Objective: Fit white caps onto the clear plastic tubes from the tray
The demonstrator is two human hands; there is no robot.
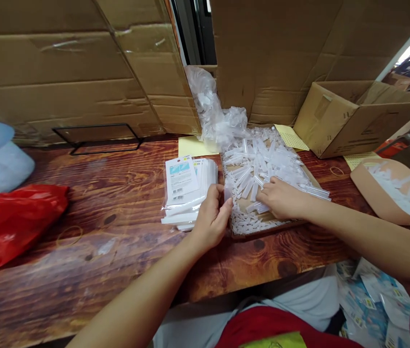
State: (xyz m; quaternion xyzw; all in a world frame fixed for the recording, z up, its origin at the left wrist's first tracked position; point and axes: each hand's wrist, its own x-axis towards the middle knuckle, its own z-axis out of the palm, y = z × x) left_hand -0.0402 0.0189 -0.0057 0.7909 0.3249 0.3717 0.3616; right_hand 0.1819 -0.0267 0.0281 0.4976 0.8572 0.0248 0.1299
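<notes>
Between the thumb and fingers of my left hand (pixel 212 220) is a small translucent plastic tube (pixel 228 190), held upright at the left edge of a shallow cardboard tray (pixel 239 237). Many clear plastic tubes (pixel 247 187) lie heaped in that tray, with small white pieces (pixel 248 224) along its near side. My right hand (pixel 280 198) reaches in among the tubes with its fingers curled down; the fingertips are partly hidden. Just left of my left hand sits a stack of white packets (pixel 205 176) with printed cards (pixel 181 176) on top.
An open cardboard box (pixel 328 121) and a curved carton of white pieces (pixel 374 193) stand to the right. Crumpled clear plastic (pixel 222 121) lies behind the tray. At left are a red plastic bag (pixel 20 222), a black wire frame (pixel 99 151) and a rubber band (pixel 70 235).
</notes>
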